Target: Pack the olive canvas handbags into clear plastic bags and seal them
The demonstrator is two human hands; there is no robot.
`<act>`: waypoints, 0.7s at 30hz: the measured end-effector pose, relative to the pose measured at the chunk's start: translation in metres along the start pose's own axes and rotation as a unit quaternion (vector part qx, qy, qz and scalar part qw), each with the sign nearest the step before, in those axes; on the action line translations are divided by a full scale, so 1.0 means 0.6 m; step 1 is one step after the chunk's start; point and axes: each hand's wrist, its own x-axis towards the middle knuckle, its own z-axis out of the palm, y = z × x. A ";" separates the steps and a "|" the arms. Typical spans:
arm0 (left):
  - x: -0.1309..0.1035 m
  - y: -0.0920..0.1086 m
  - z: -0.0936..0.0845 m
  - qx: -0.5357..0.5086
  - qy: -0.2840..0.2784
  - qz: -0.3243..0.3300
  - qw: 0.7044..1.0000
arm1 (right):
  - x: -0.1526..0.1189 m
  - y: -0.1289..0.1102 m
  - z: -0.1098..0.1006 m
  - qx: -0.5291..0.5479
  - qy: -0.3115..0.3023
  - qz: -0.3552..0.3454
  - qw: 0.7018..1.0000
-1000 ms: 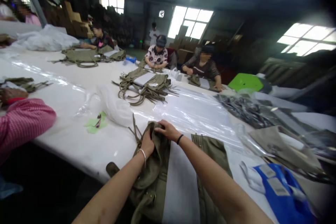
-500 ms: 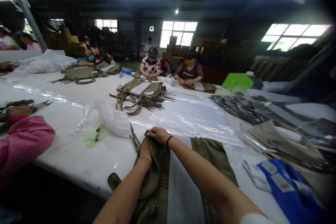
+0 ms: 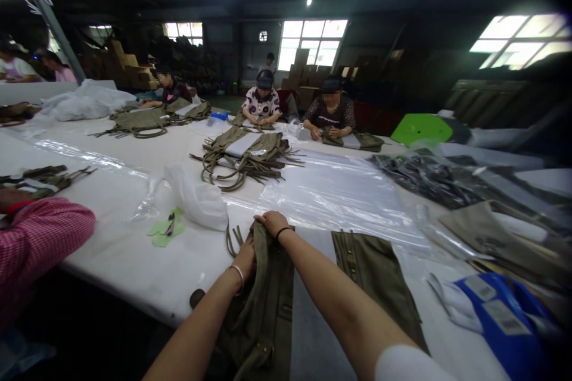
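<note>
An olive canvas bag (image 3: 369,271) lies at the front of the white table, a pale grey band (image 3: 308,309) across its middle. At its far left corner my right hand (image 3: 273,223) is closed on the folded edge, a dark band at the wrist. My left hand (image 3: 245,259), with a white bracelet, is against the bag's left side; its fingers are partly hidden in the cloth. Thin straps (image 3: 234,238) stick out beyond the left hand.
Ahead lie stacked olive bags (image 3: 243,152) and clear plastic sheets (image 3: 330,187). Crumpled plastic (image 3: 194,196) and green scraps (image 3: 166,227) are left; a blue package (image 3: 500,321) is right. A checked sleeve (image 3: 49,232) reaches in left. Several people sit across the table (image 3: 120,250).
The view has shifted slightly. My left hand has slid down and left along the bag's edge, and the folded cloth between my hands now stands straighter.
</note>
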 end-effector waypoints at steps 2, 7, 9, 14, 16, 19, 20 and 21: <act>-0.029 0.010 -0.023 -0.008 -0.058 0.050 0.997 | -0.001 -0.001 0.000 0.001 0.002 0.007 1.000; -0.160 0.040 -0.069 -0.033 -0.012 -0.015 0.999 | -0.004 0.002 -0.005 0.029 0.010 0.025 0.999; -0.208 0.063 -0.075 -0.055 -0.005 -0.095 0.994 | -0.004 0.001 -0.006 0.047 0.013 0.030 0.998; -0.248 0.121 -0.044 -0.023 -0.016 -0.199 0.980 | -0.005 0.000 -0.008 0.072 0.021 0.045 0.996; -0.244 0.122 -0.030 -0.016 0.039 -0.234 0.971 | -0.008 -0.001 -0.009 0.073 0.025 0.048 0.996; -0.245 0.103 -0.028 -0.093 0.104 -0.276 0.951 | -0.012 -0.002 -0.013 0.071 0.029 0.051 0.996; -0.249 0.096 -0.032 -0.122 0.114 -0.288 0.943 | -0.014 -0.003 -0.015 0.070 0.030 0.052 0.996; -0.254 0.091 -0.038 -0.145 0.118 -0.299 0.936 | -0.016 -0.004 -0.018 0.069 0.029 0.053 0.996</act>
